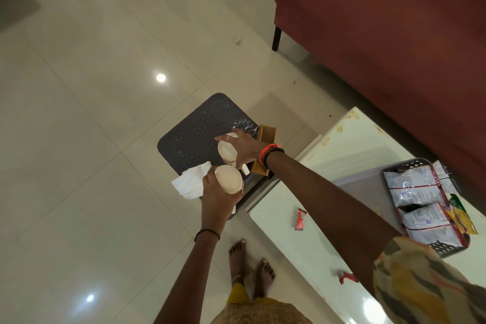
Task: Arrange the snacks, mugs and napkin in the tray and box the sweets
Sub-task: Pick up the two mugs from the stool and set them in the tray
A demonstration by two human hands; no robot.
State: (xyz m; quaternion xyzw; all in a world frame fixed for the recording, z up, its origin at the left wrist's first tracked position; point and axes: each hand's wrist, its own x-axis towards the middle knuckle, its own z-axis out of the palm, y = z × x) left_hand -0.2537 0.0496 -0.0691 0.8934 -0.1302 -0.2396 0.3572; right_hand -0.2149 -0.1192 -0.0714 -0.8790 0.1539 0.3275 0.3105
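Over the dark stool [194,134], left grip [218,201] clasps the near mug [228,179], right grip [246,148] the far mug [226,150]

No text is legible. The snack packets [418,192] in the tray [444,248] carry fine printed panels, too blurred to read. Markings on the red wrapper [300,219] on the counter [342,144] are likewise unreadable.

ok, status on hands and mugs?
Left hand grips one mug, right hand the other mug. Both above the stool, none in the tray. Snack packets crowd the tray.
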